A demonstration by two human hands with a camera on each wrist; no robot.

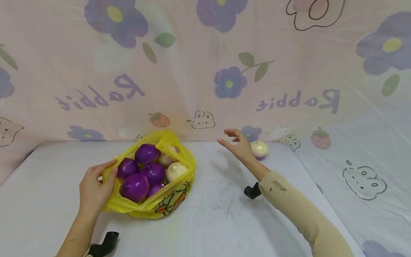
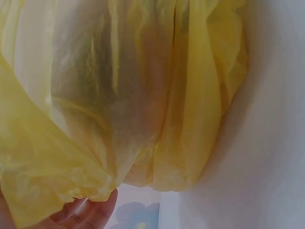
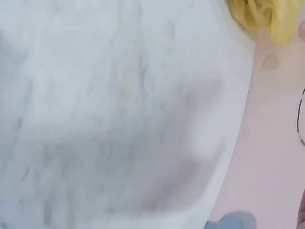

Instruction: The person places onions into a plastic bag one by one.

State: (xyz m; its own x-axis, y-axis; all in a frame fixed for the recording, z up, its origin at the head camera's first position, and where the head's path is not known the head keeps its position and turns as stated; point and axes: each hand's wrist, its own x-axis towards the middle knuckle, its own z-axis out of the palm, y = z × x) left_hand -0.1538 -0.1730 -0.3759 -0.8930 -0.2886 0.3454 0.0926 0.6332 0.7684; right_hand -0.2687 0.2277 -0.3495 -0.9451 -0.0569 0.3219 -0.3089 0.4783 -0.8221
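Observation:
A yellow plastic bag [image 1: 189,167] sits on the table left of the middle, its mouth spread wide. Inside lie several shiny purple onions [image 1: 135,187] and two pale onions [image 1: 176,172]. My left hand [image 1: 96,185] pinches the bag's left rim between thumb and fingers; the left wrist view shows the fingers [image 2: 97,214] at the yellow film [image 2: 57,167]. Over the table's right part, my right hand [image 1: 239,146] hovers with nothing in it, fingers loosely bent and thumb apart. Just behind that hand, another pale onion [image 1: 259,149] rests near the back edge.
The white table [image 1: 212,228] ends at a hanging cloth [image 1: 186,71] printed with flowers and rabbits, at the back and right. A black wrist mount [image 1: 252,191] juts from the right forearm, another [image 1: 106,244] from the left. Smudges mark the tabletop near the middle.

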